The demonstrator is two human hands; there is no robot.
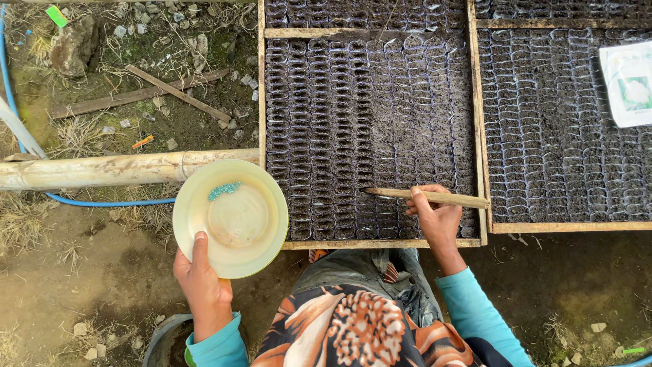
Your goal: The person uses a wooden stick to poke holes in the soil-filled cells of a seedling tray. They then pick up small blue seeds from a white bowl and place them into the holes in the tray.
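1. Two hands are working at the near edge of a wooden-framed seedling tray point(261, 102) packed with small soil-filled cells.
2. The left hand point(201, 282) is gripping a shallow pale yellow dish point(230, 218) by its near rim, thumb on top, holding it level just outside the tray's near left corner, probably so that the small cluster of blue-green seeds point(224, 190) lying toward its far side does not roll off.
3. The right hand point(435, 217) is closed around a thin wooden stick point(426, 197), holding it almost flat over the tray's near edge; its pointed tip is aiming left, close above the cells, a hold that seems suited to reaching one cell at a time.
4. A second tray point(564, 228) is lying beside the first on the right, with a white packet point(628, 83) resting near its right edge.
5. A bamboo pole point(102, 170) and a blue hose point(109, 202) are lying on the bare ground point(81, 272) to the left of the trays.
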